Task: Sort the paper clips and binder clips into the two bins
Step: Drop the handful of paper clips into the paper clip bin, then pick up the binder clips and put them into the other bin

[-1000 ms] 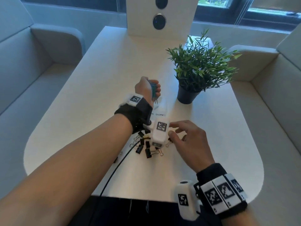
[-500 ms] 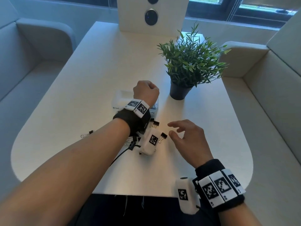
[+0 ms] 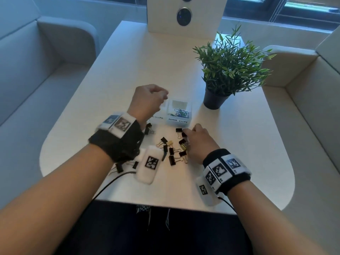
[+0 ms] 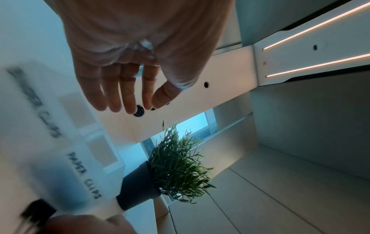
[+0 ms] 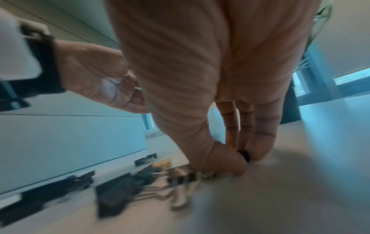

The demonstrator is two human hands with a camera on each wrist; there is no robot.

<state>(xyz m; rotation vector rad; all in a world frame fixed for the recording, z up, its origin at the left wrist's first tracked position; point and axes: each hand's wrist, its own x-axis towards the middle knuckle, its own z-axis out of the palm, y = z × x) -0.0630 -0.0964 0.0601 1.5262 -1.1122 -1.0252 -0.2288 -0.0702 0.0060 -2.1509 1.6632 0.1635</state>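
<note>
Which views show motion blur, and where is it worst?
Head view: mostly sharp, left hand and its wristband smeared. Left wrist view: bin labels blurred, potted plant crisp. Right wrist view: worst, binder clips streaked across the table.

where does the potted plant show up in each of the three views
Head: potted plant upper right, on the table right of the paper clips bin.
Left wrist: lower middle, lying sideways, beside the same bin.
Right wrist: only leaf tips at the top right edge.
Shared landmark: its dark pot.
</note>
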